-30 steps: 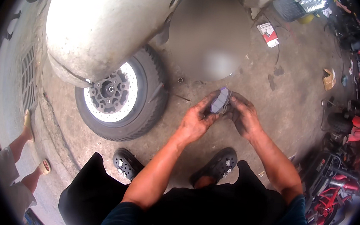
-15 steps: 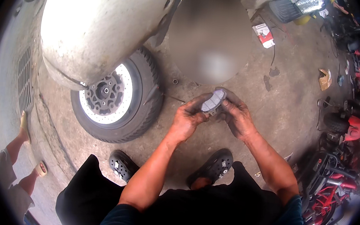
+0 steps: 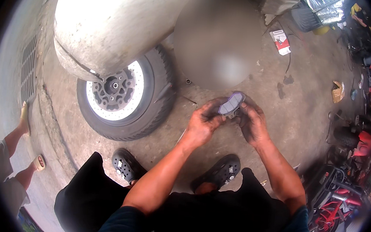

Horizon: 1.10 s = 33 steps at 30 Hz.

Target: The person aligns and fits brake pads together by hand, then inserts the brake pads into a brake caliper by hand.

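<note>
A grey brake pad (image 3: pixel 231 104) with a slanted groove and a purplish edge is held up between my two hands over the concrete floor. My left hand (image 3: pixel 204 122) grips its left end, thumb at the lower edge. From the other side, my right hand (image 3: pixel 253 125) closes on its right end. A small metal piece (image 3: pixel 232 114) shows under the pad between my thumbs; I cannot tell whether it is part of it. The fingers of both hands are blackened. Left of my hands lies a wheel with a black tyre (image 3: pixel 153 109) and a shiny brake disc (image 3: pixel 135 99).
A pale, rounded body panel (image 3: pixel 101 22) overhangs the wheel. A blurred disc hides the far middle. A red-and-white box (image 3: pixel 280 41), dark pads (image 3: pixel 281 91) and a small ring (image 3: pixel 188 81) lie on the floor. Motorcycle parts (image 3: pixel 335 206) crowd the right; a person's legs (image 3: pixel 18 133) show at left.
The view has shifted a little, so my hands and the brake pad sit slightly further right in the picture. Both hands keep hold of the pad, with little change in grip.
</note>
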Tool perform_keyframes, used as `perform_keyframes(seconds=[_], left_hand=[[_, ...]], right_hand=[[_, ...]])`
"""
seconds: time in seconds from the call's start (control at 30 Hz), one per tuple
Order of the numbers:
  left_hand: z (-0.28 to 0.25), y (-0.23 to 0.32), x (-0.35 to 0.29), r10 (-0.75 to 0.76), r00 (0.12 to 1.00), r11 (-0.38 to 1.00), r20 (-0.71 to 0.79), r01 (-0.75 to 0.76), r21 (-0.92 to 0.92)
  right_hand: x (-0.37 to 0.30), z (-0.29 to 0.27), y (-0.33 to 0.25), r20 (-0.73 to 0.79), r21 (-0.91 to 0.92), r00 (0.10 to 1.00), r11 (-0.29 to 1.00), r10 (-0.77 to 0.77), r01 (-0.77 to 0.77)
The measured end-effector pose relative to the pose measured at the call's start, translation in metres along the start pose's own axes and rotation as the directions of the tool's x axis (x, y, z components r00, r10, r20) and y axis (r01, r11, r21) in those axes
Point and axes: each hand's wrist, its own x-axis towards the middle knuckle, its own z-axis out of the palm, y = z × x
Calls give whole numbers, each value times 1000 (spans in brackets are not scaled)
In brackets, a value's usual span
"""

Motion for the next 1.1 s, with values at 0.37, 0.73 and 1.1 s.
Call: perform_keyframes(seconds=[0.37, 0.73, 1.1], left_hand=[[3, -35, -16, -191, 979, 982, 74, 189, 25], [-22, -64, 7, -409, 903, 861, -133, 431, 271], [21, -70, -11, -380, 917, 924, -120, 370, -99]], right_hand=[[-34, -18, 26, -109, 71, 989, 993, 99, -91], [-58, -57, 87, -286, 227, 948, 971, 141, -76], [-38, -46, 108, -268, 482, 953, 876, 144, 3]])
